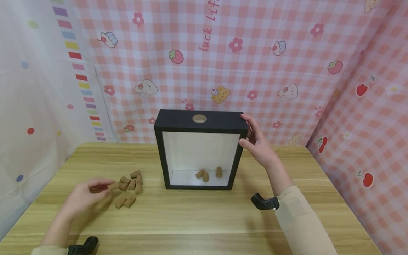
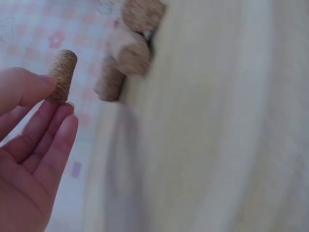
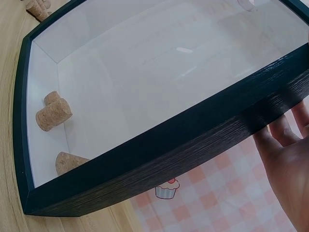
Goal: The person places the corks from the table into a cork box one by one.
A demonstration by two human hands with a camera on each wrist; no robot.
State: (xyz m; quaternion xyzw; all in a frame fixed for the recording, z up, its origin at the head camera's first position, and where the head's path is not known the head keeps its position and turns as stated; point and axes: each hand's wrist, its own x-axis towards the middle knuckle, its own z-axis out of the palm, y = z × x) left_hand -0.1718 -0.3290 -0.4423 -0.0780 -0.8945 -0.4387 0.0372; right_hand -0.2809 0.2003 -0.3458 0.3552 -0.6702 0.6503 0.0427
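Observation:
My left hand (image 1: 81, 196) pinches a cork (image 2: 63, 75) between thumb and fingers, held up off the table in the left wrist view. Just right of that hand, several loose corks (image 1: 132, 184) lie in a small cluster on the table. A black shadow box (image 1: 160, 156) with a clear front and white inside stands upright at the middle. Its top has a round hole (image 1: 199, 118), and 3 corks (image 1: 205, 176) lie on its floor. At the box's upper right corner, my right hand (image 1: 259, 147) grips the frame, thumb at the front edge; some fingers are hidden behind it.
The wooden table (image 1: 191, 219) ends at a pink checked cloth (image 1: 197, 81) hanging behind the box. Another checked cloth (image 1: 366, 117) hangs on the right, and a white dotted one (image 1: 35, 106) on the left. Black camera mounts (image 1: 266, 202) sit on both wrists.

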